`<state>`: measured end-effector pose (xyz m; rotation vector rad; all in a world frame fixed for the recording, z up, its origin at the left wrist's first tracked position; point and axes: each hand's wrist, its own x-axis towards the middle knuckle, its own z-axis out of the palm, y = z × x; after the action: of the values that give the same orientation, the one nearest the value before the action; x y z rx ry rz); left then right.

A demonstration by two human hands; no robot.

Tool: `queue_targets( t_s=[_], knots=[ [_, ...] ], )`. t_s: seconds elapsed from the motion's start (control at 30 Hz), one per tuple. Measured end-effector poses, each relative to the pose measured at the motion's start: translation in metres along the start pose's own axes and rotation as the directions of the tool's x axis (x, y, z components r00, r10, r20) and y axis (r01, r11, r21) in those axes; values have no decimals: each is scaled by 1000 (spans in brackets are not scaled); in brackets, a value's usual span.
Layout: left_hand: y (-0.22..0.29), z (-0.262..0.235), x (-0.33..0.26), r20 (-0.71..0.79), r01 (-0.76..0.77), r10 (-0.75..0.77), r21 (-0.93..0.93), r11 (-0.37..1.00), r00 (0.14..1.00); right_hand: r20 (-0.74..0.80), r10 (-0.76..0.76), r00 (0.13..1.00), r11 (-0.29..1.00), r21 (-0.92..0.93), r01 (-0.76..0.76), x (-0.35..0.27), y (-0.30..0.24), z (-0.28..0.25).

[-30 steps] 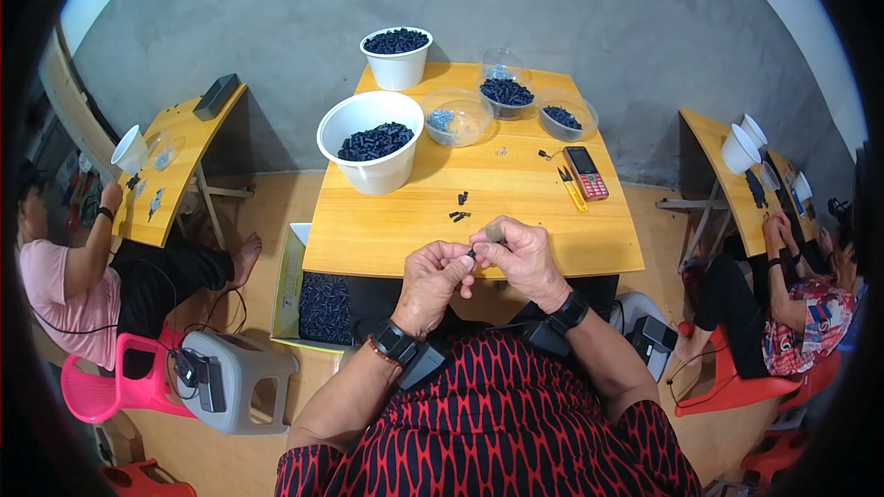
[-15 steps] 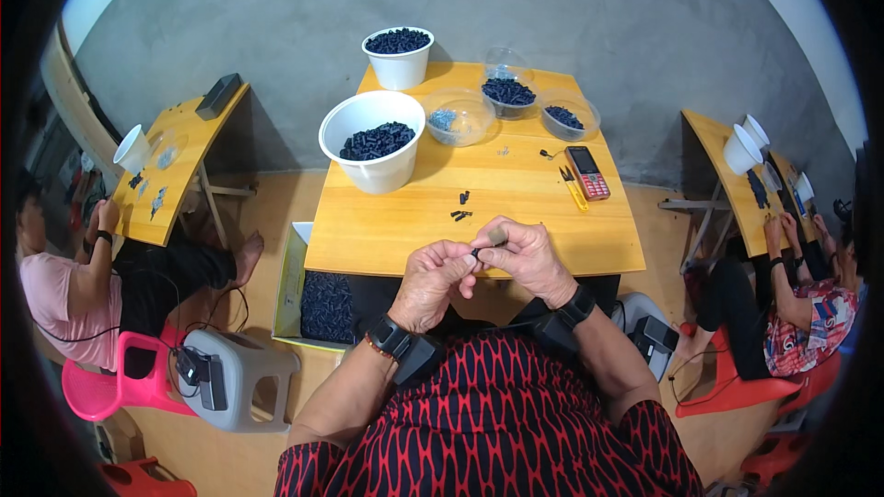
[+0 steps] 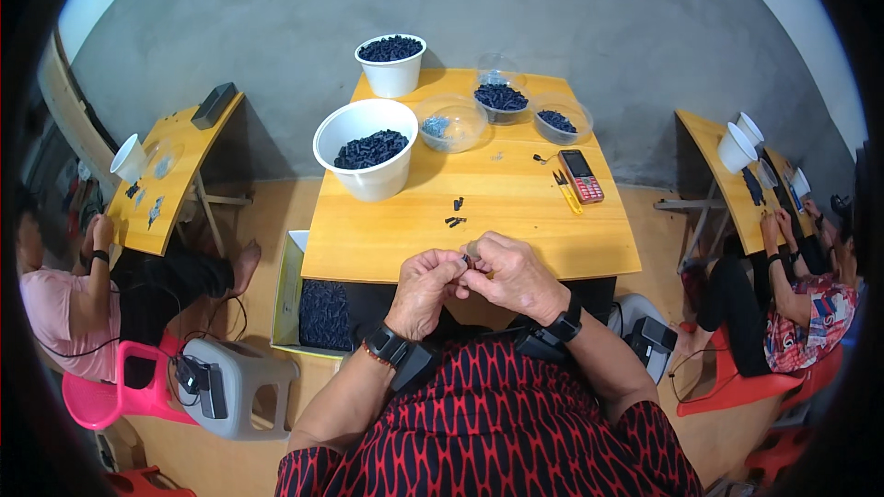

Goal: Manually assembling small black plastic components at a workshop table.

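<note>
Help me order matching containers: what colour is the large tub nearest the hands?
The large tub is white; it shows best in the head view.

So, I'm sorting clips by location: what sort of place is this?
Probably a small hand-assembly workroom: a large white bucket of small black parts stands on the wooden table, and a person in pink and another in a patterned top sit at side tables.

- The short-sleeved fabric top [image 3: 488, 410] is showing red netlike loops over black.
- The small black tubular pieces [image 3: 457, 222] are looking uniformly dark.
- The rectangular wooden table [image 3: 506, 207] is showing yellow-orange.
- The oblong keypad phone [image 3: 581, 177] is pairing red with black.
</note>
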<state>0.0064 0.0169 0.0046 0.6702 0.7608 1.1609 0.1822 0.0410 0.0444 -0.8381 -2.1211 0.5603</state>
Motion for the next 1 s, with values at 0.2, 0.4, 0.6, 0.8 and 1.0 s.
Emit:
queue_targets(
  t_s=[0.2, 0.4, 0.6, 0.8, 1.0],
  knots=[
    [2, 3, -4, 16, 23, -25, 93, 995, 1000, -11, -10, 1000, 1000, -27, 10, -2, 2, -2],
    [2, 11, -6, -40, -76, 80, 100, 992, 996, -30, -68, 997, 995, -73, 66, 2, 2, 4],
    [1, 0, -3, -50, -87, 95, 149, 985, 994, -35, -134, 990, 984, -122, 129, 8, -4, 5],
    [1, 4, -5, 0, -110, 111, 151, 982, 994, -46, -124, 991, 988, -94, 119, 1, -6, 6],
    [12, 5, -2, -62, -147, 160, 173, 974, 985, 23, -54, 998, 996, 70, 53, 4, 0, -1]
  ],
)
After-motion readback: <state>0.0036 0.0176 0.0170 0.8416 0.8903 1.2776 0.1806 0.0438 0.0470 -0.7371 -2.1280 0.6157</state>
